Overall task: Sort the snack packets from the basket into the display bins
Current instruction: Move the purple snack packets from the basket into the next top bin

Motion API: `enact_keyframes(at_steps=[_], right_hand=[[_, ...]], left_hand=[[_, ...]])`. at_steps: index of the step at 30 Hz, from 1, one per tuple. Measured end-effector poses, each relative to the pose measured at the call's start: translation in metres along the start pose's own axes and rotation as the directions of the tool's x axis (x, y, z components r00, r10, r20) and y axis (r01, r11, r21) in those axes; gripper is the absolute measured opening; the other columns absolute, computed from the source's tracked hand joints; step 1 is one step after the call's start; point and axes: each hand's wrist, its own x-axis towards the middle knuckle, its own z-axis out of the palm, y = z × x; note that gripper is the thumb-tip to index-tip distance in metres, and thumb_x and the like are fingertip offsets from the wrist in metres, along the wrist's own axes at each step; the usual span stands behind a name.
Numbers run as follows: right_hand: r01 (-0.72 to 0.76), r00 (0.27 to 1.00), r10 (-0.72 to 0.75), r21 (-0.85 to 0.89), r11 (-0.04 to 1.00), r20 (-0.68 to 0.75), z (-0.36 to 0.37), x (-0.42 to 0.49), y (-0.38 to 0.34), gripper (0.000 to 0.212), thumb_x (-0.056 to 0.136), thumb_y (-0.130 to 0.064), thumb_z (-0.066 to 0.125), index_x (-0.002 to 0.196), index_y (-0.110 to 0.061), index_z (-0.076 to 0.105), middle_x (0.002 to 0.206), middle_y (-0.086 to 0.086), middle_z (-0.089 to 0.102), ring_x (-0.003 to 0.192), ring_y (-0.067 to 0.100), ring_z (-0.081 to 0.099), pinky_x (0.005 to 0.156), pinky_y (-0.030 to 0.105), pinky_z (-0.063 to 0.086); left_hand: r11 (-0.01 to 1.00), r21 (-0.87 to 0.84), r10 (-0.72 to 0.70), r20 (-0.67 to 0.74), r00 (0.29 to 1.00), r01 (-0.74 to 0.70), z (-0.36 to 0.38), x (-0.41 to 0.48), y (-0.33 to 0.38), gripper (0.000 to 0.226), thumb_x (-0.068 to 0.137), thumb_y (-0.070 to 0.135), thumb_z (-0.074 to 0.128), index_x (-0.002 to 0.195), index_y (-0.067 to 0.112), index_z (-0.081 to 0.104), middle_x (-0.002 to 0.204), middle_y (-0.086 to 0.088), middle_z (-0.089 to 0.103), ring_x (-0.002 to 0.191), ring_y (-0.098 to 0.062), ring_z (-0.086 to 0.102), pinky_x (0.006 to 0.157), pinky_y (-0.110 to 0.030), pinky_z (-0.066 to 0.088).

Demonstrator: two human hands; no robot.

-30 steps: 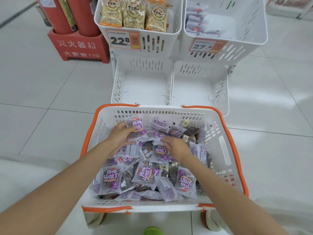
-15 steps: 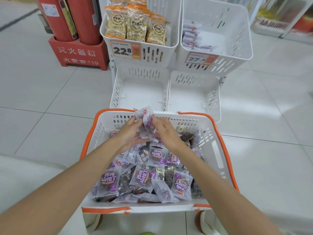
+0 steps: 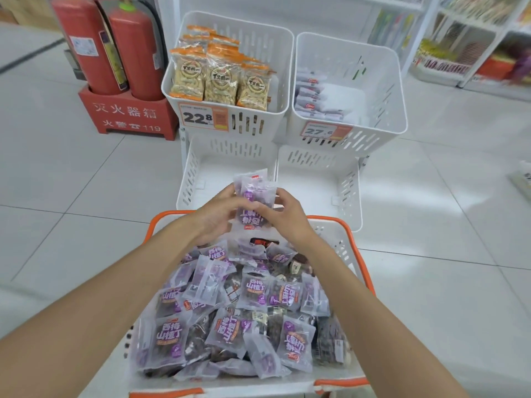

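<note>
the shelves are too blurred to tell their goods, the fire extinguishers lose their tops to the upper edge, the basket is cut off at the bottom, and the left hand and right hand hide part of the held snack packets.

both hands lifted, purple packets raised from basket; now before lower bins

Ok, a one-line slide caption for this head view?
Left hand and right hand hold purple packets above the orange-rimmed basket, before the lower display bins.
</note>
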Motion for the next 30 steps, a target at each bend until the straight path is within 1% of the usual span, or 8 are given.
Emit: enact_keyframes(at_steps=[4,9,16,19,21,24,27,30], right_hand=[[0.024,0.999,-0.024,0.018,1.0,0.03,-0.032,0.018,-0.027,0.025,0.091,-0.026,0.068,0.115,-0.019,0.062,0.096,0.006,0.068,0.074,0.012,0.062,0.063,0.025,0.053],[-0.045,0.989,0.04,0.032,0.999,0.139,-0.08,0.04,-0.05,0.023,0.091,-0.029,0.067,0.114,-0.026,0.063,0.094,0.004,0.07,0.088,0.017,0.068,0.077,0.029,0.054],[-0.01,0.998,0.002,0.132,0.991,0.063,-0.109,0.056,-0.069,0.024,0.092,-0.021,0.067,0.116,-0.022,0.064,0.102,0.024,0.067,0.079,0.018,0.067,0.067,0.029,0.057],[-0.057,0.997,0.044,0.222,0.973,0.064,-0.119,0.059,-0.075,0.03,0.088,-0.012,0.071,0.116,-0.018,0.063,0.094,0.015,0.07,0.074,0.021,0.067,0.062,0.027,0.056],[-0.077,0.997,0.082,0.239,0.968,-0.008,-0.125,0.061,-0.077,0.024,0.082,-0.004,0.075,0.101,-0.012,0.064,0.087,0.009,0.069,0.065,0.016,0.063,0.058,0.023,0.05],[0.01,0.995,-0.004,0.056,0.998,-0.1,-0.141,0.066,-0.08,0.02,0.078,0.005,0.073,0.084,-0.013,0.068,0.074,0.002,0.066,0.059,0.007,0.056,0.059,0.021,0.043],[0.125,0.992,-0.116,-0.316,0.94,0.05,-0.147,0.066,-0.093,0.03,0.078,-0.003,0.073,0.1,-0.024,0.068,0.094,0.008,0.07,0.071,0.021,0.059,0.064,0.032,0.049],[0.227,0.973,-0.217,-0.432,0.873,0.074,-0.137,0.067,-0.11,0.03,0.076,-0.011,0.074,0.098,-0.029,0.064,0.094,0.008,0.069,0.081,0.029,0.061,0.066,0.04,0.052]], left_hand=[[0.989,0.133,0.069,-0.014,0.998,-0.067,0.012,0.026,0.031,0.047,0.09,0.007,0.068,0.133,0.017,0.053,0.124,-0.009,0.067,0.11,-0.023,0.067,0.089,-0.034,0.056],[0.999,-0.037,0.032,-0.019,0.999,-0.033,0.029,0.054,0.061,0.034,0.097,0.013,0.058,0.13,0.011,0.054,0.119,-0.012,0.069,0.099,-0.027,0.07,0.083,-0.038,0.06],[0.99,-0.143,-0.005,-0.002,1.0,0.004,0.049,0.084,0.099,0.049,0.091,0.034,0.063,0.132,0.008,0.056,0.121,-0.016,0.068,0.1,-0.027,0.068,0.096,-0.047,0.054],[0.99,-0.141,0.018,-0.043,0.999,-0.024,0.052,0.096,0.108,0.034,0.096,0.019,0.059,0.129,0.011,0.056,0.109,-0.01,0.072,0.091,-0.023,0.071,0.086,-0.042,0.058],[0.993,-0.113,0.039,-0.035,0.999,-0.043,0.05,0.1,0.111,0.036,0.094,0.009,0.061,0.13,0.014,0.056,0.112,-0.009,0.072,0.093,-0.023,0.071,0.084,-0.039,0.059],[1.0,0.017,0.027,-0.032,0.999,-0.027,0.038,0.099,0.115,0.054,0.088,0.003,0.067,0.137,0.019,0.05,0.124,-0.009,0.068,0.105,-0.025,0.068,0.094,-0.042,0.055],[0.97,0.241,-0.025,0.085,0.996,0.004,0.036,0.091,0.118,0.06,0.086,0.007,0.072,0.139,0.023,0.047,0.126,-0.001,0.067,0.112,-0.021,0.066,0.097,-0.039,0.052],[0.929,0.371,-0.056,0.15,0.987,-0.004,0.049,0.087,0.119,0.057,0.087,0.008,0.072,0.137,0.023,0.049,0.122,-0.003,0.068,0.107,-0.019,0.069,0.09,-0.035,0.056]])
